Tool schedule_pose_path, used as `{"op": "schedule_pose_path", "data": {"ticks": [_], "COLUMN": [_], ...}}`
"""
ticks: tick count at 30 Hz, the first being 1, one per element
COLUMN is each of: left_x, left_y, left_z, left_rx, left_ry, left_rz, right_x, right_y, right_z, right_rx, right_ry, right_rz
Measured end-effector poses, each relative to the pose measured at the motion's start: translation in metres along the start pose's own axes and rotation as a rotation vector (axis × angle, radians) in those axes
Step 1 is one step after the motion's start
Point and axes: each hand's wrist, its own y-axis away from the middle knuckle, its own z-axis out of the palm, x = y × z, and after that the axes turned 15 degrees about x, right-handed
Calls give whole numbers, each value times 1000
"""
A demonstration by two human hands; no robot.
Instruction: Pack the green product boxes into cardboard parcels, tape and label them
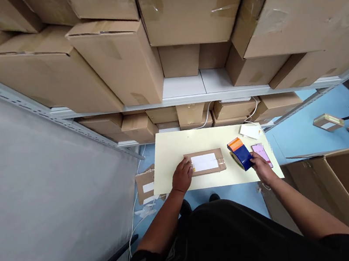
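On the pale yellow table lies a flat cardboard parcel [185, 157] with a white label and clear tape at its right end. My left hand [182, 176] grips the parcel's left end, its fingers bent over the edge. To the right of the parcel, my right hand [262, 168] is closed around the lower end of a blue and orange tape dispenser [242, 157]. The dispenser is tilted just above the table, apart from the parcel. A phone [262, 155] with a lit pink screen lies right beside my right hand.
The pale table [168, 147] has a white device [250, 131] with a cable at its back right. Shelves [189, 98] packed with cardboard boxes [117, 60] rise behind. A grey wall [54, 189] stands left; a large open carton [335, 184] is on the right. Flattened cardboard [142, 180] lies on the floor.
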Motion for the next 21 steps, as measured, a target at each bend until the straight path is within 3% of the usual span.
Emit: {"op": "schedule_pose_path", "data": {"ticks": [4, 7, 10, 15, 21], "left_x": [1, 2, 2, 2, 6], "left_y": [2, 3, 3, 1, -1], "left_z": [1, 1, -1, -6, -18], "left_rx": [12, 18, 17, 6, -47], "left_ry": [15, 20, 47, 105, 67], "left_rz": [-11, -24, -24, -42, -38], "right_x": [-60, -99, -122, -126, -115], "right_y": [-6, -8, -12, -20, -23], "right_z": [22, 48, 77, 111, 120], "right_rx": [-180, -316, -390, -437, -431], "right_ry": [-233, -217, -151, -4, 86], "right_rz": [101, 74, 42, -32, -62]}}
